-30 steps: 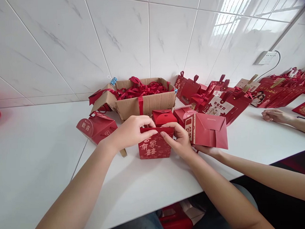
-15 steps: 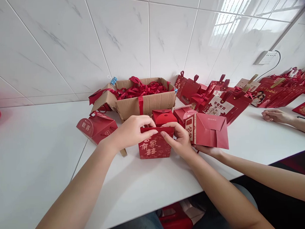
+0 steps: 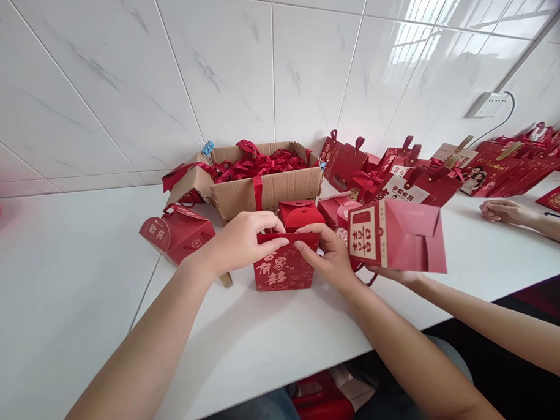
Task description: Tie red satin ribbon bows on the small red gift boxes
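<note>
A red paper gift box (image 3: 284, 268) with pale Chinese characters stands upright on the white table in front of me. My left hand (image 3: 251, 238) grips its top edge at the left, thumb on the near side and fingers behind. At the right of the same edge, my right hand (image 3: 325, 248) pinches the top with its thumb in front; some fingertips are hidden behind the box. Just right of my hand, a co-worker's hand (image 3: 395, 276) holds up another red gift box (image 3: 404, 236), its folded base facing me.
A cardboard box (image 3: 270, 192) full of red ribbons (image 3: 264, 164) stands by the tiled wall. A red box (image 3: 180, 232) lies to its left front. Several red gift bags (image 3: 405, 190) stand at the right. Another person's hand (image 3: 505, 211) rests on the table farther right.
The co-worker's red box has moved right and turned, so its character-printed side shows more. My hands and the box between them look the same.
</note>
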### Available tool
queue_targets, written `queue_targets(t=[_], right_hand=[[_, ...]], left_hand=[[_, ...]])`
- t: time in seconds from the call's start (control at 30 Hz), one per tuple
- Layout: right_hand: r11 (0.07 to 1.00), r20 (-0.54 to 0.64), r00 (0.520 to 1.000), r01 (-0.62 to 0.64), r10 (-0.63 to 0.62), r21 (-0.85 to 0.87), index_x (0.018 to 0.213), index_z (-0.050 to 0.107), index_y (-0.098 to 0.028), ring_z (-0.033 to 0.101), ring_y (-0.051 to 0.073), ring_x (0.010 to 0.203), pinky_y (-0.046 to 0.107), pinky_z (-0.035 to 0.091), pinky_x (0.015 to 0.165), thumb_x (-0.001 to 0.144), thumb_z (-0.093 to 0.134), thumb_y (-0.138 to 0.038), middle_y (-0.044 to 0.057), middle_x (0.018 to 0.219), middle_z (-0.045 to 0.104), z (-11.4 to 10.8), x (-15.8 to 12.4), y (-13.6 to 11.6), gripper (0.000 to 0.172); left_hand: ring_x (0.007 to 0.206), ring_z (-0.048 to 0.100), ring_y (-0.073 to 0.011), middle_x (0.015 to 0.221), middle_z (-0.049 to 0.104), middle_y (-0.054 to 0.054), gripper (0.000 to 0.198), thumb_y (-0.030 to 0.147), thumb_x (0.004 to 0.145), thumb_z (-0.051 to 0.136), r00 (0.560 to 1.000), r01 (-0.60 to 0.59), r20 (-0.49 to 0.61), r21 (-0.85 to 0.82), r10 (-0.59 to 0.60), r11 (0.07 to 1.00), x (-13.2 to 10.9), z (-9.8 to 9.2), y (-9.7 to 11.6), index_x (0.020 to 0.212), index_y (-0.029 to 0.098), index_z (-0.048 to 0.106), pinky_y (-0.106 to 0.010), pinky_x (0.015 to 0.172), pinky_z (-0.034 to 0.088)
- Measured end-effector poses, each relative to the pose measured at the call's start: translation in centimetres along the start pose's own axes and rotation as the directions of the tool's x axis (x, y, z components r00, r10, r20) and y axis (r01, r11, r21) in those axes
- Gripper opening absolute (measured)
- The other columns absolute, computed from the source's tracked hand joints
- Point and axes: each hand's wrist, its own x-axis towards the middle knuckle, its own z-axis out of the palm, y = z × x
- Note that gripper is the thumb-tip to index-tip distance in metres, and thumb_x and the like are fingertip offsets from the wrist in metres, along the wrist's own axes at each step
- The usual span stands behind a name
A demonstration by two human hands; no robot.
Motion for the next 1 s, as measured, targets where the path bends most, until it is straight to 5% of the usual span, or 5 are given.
queue_targets(t=[0.3,0.43,0.53,0.67,1.0], right_hand=[[0.993,0.053,0.995,0.076,-0.081,0.09,0.109,0.058,-0.025,0.067,0.019,0.088,0.032,0.055,0.073,0.087,0.06,-0.037,0.006,0.102,0.07,-0.4,0.0,0.1,0.025],[0.982,-0.114,0.992,0.068,-0.048,0.178,0.107,0.058,-0.023,0.067,0.017,0.087,0.035,0.055,0.079,0.092,0.05,-0.041,0.006,0.099,0.069,-1.0,0.7,0.3,0.024],[0.995,-0.157,0.983,-0.1,0.1,0.011,0.087,0.06,-0.021,0.063,0.015,0.068,0.029,0.052,0.063,0.088,0.056,-0.04,0.003,0.075,0.066,-1.9,1.4,0.7,0.02],[0.892,0.076,0.955,-0.236,0.286,-0.386,0.072,0.062,-0.02,0.057,0.015,0.054,0.026,0.041,0.049,0.082,0.058,-0.034,0.001,0.06,0.063,-3.2,1.8,1.2,0.017],[0.707,0.231,0.858,-0.194,0.458,-0.681,0.065,0.062,-0.021,0.057,0.016,0.049,0.025,0.036,0.04,0.067,0.073,-0.023,0.004,0.064,0.067,-4.0,0.8,1.8,0.012]], left_hand=[[0.067,0.057,-0.0129,0.078,0.065,0.0,0.018,0.035,0.086,0.057,0.997,-0.075,-0.032,0.03,0.076,0.997,-0.2,-0.6,-0.5,0.079,0.02,0.066,-0.026,0.062,0.045],[0.065,0.057,-0.012,0.074,0.065,0.001,0.017,0.034,0.085,0.06,0.983,-0.072,-0.163,0.065,0.082,0.995,-1.6,-3.5,-1.4,0.076,0.02,0.065,-0.026,0.061,0.045],[0.066,0.056,-0.0128,0.075,0.066,0.001,0.015,0.035,0.083,0.063,0.959,-0.04,-0.276,0.1,0.066,0.994,-2.9,-5.5,-1.6,0.076,0.022,0.066,-0.026,0.06,0.045],[0.065,0.056,-0.0133,0.075,0.067,0.001,0.015,0.036,0.081,0.064,0.951,-0.018,-0.304,0.141,0.061,0.99,-3.4,-6.0,-1.4,0.076,0.022,0.067,-0.027,0.059,0.044],[0.068,0.06,-0.0134,0.078,0.069,0.001,0.021,0.04,0.083,0.059,0.994,-0.018,-0.103,0.172,0.036,0.985,-0.9,-2.6,-2.0,0.078,0.022,0.069,-0.026,0.063,0.045]])
